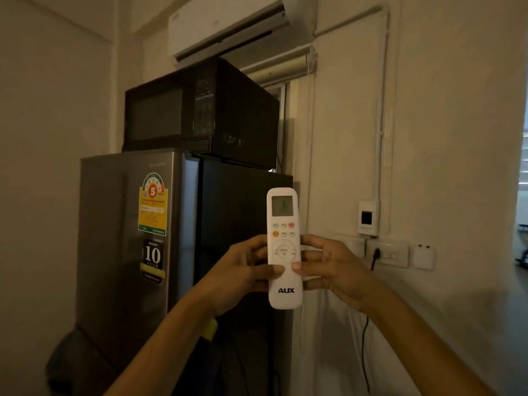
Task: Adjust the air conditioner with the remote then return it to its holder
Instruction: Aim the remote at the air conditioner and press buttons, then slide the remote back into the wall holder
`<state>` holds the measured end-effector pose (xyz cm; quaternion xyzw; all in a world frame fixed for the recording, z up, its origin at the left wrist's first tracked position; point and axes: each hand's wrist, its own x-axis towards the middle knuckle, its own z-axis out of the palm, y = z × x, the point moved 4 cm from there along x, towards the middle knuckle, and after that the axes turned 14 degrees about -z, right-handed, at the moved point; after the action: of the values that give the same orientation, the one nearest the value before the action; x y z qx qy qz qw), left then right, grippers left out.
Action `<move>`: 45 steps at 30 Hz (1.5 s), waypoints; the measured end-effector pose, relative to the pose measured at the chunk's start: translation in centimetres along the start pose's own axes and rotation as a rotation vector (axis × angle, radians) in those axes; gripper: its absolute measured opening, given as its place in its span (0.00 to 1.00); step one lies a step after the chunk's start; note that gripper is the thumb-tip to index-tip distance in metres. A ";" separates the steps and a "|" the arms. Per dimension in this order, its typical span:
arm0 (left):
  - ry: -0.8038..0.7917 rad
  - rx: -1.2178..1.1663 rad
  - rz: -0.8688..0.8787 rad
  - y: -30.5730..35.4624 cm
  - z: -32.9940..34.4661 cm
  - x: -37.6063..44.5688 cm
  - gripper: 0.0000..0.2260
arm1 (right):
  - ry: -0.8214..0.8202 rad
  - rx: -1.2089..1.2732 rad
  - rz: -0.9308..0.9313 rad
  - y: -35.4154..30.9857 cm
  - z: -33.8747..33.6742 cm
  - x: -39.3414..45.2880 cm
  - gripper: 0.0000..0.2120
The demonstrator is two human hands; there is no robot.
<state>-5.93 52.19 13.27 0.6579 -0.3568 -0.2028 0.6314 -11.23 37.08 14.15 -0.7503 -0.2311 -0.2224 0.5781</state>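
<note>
A white AUX remote (284,221) stands upright in front of me, its small screen at the top and buttons below. My left hand (243,267) grips its left side and my right hand (328,267) grips its right side, both thumbs resting on its face just under the round button pad. The white air conditioner (228,24) hangs high on the wall above, its flap open. A small white holder (423,257) is fixed to the wall at the right, apart from my hands.
A grey fridge (123,238) with stickers stands at the left, a black microwave (197,110) on top of it. On the right wall are a white switch box (368,217), a socket plate (390,254) with a black cable hanging down, and a doorway at the far right.
</note>
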 end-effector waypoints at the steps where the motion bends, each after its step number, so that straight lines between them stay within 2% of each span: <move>1: -0.003 0.002 -0.005 -0.5 0.2 0.0 0.21 | 0.004 -0.014 0.003 0.3 0.0 -0.4 0.20; 9: -0.038 0.005 -0.014 -3.2 3.3 1.2 0.23 | 0.084 -0.073 0.025 2.8 -2.1 -3.5 0.20; 17: -0.021 0.003 -0.041 -6.0 8.4 6.0 0.25 | 0.130 -0.107 0.071 5.5 -8.0 -5.7 0.20; 36: -0.293 -0.105 -0.105 -10.1 22.0 31.3 0.23 | 0.238 -0.157 0.120 15.0 -33.0 -4.7 0.20; 45: -0.162 -0.072 -0.122 -12.7 25.9 39.8 0.17 | 0.387 -0.215 0.150 17.0 -42.0 -4.3 0.19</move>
<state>4.60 4.87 5.11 0.6369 -0.3582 -0.3060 0.6102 -7.14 -7.86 8.37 -0.7661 -0.0346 -0.3416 0.5434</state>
